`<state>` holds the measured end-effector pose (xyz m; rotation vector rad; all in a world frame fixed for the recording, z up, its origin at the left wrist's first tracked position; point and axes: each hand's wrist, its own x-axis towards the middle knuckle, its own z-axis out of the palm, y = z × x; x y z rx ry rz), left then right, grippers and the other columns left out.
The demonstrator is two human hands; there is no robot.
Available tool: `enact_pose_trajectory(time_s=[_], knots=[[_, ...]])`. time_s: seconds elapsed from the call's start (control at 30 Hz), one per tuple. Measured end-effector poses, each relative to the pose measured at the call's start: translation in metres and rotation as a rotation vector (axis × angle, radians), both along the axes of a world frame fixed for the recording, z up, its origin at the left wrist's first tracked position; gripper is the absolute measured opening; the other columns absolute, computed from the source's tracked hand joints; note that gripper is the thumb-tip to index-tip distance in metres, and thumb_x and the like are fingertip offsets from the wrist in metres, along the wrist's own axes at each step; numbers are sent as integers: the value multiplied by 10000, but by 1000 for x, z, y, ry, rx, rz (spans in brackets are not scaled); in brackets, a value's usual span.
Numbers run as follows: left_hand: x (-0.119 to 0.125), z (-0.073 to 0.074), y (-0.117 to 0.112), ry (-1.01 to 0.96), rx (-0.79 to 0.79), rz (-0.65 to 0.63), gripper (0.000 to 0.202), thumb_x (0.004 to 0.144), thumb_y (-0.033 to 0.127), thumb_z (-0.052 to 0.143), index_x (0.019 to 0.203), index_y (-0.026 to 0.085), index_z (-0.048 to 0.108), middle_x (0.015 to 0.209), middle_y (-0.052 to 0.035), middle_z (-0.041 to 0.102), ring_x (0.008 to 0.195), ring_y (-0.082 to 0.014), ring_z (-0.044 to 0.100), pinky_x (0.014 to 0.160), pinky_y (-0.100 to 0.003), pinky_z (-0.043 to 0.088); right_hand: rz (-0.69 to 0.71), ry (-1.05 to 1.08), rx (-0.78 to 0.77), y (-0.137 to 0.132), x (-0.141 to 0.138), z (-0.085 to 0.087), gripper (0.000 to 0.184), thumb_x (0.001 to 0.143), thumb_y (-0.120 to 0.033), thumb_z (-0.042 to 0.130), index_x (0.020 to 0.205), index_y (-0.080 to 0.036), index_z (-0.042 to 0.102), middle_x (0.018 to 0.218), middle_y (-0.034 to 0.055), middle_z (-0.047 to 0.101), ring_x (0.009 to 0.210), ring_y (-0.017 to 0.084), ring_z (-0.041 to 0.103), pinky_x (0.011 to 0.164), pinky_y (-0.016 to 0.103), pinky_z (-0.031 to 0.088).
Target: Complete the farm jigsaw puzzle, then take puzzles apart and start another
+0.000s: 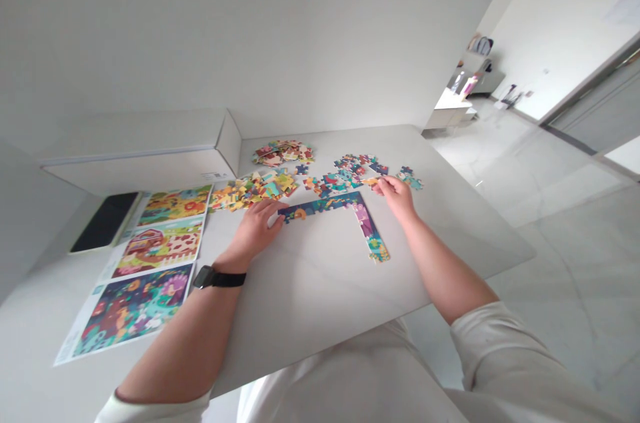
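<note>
A joined L of jigsaw pieces lies on the table, made of a dark blue top strip [325, 204] and a purple-to-green right strip [369, 230]. At the top strip's left end rests my left hand [257, 226], its thumb and fingers apart and the fingertips against the edge. Pinched in my right hand [397, 196] is an orange puzzle piece [370, 181], held over the near side of a heap of loose blue and red pieces [345, 176]. Parts of that piece are hidden by the fingers.
Yellow pieces [255, 188] are piled left of centre, with reddish pieces [284, 152] behind. A few teal pieces [411, 178] lie at the right. A picture sheet [200, 236], a phone [106, 222] and a white box [150, 156] occupy the left side.
</note>
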<state>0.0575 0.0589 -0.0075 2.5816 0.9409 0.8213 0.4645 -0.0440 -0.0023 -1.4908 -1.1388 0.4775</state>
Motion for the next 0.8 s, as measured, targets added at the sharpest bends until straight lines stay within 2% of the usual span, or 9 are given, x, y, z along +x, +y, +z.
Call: enact_pose_trajectory(time_s=[0.13, 0.3, 0.37, 0.47, 0.53, 0.67, 0.8], knots=[[9, 10, -12, -34, 8, -10, 292, 1036, 316, 562, 1244, 230, 748, 1245, -109, 765, 1193, -292, 707, 1116, -490, 542, 141, 29, 86, -1, -15, 4, 532, 830, -728, 772, 1050, -244, 755, 1075, 91, 817, 974, 247, 773, 907, 406, 629], [24, 31, -32, -115, -32, 3, 311, 1060, 363, 566, 1284, 225, 731, 1288, -108, 760, 1230, -283, 702, 1126, -464, 548, 188, -28, 126, -9, -37, 17, 453, 868, -673, 771, 1028, -250, 756, 1012, 70, 797, 900, 224, 742, 867, 391, 624], [28, 40, -41, -164, -85, 26, 324, 1059, 394, 579, 1301, 230, 718, 1310, -107, 755, 1230, -281, 702, 1098, -453, 566, 209, -54, 148, -16, -49, 28, 416, 895, -644, 766, 1034, -252, 760, 1003, 67, 788, 871, 215, 729, 841, 379, 621], [33, 52, -57, -307, -208, 54, 339, 1054, 470, 616, 1274, 226, 700, 1258, -104, 769, 1126, -256, 732, 1009, -418, 594, 289, -77, 151, -29, -70, 46, 369, 931, -605, 759, 1074, -265, 776, 993, 64, 784, 874, 217, 729, 837, 374, 622], [36, 56, -69, -422, -329, 13, 391, 1046, 542, 638, 1258, 215, 672, 1199, -109, 776, 1066, -236, 743, 970, -393, 590, 350, -63, 150, -37, -88, 53, 343, 947, -584, 755, 1092, -274, 782, 986, 57, 785, 875, 213, 733, 826, 360, 622], [39, 54, -87, -610, -598, -118, 495, 998, 658, 678, 1187, 204, 616, 1092, -106, 768, 969, -201, 732, 863, -339, 572, 462, -16, 122, -46, -127, 47, 317, 960, -551, 755, 1105, -271, 784, 976, 43, 792, 876, 203, 748, 826, 339, 621], [36, 46, -87, -707, -787, -111, 512, 892, 644, 809, 1029, 187, 623, 907, -39, 709, 754, -132, 656, 675, -258, 503, 580, -3, 61, -50, -150, 29, 326, 976, -540, 734, 1146, -266, 788, 994, 49, 813, 894, 217, 774, 848, 360, 623]])
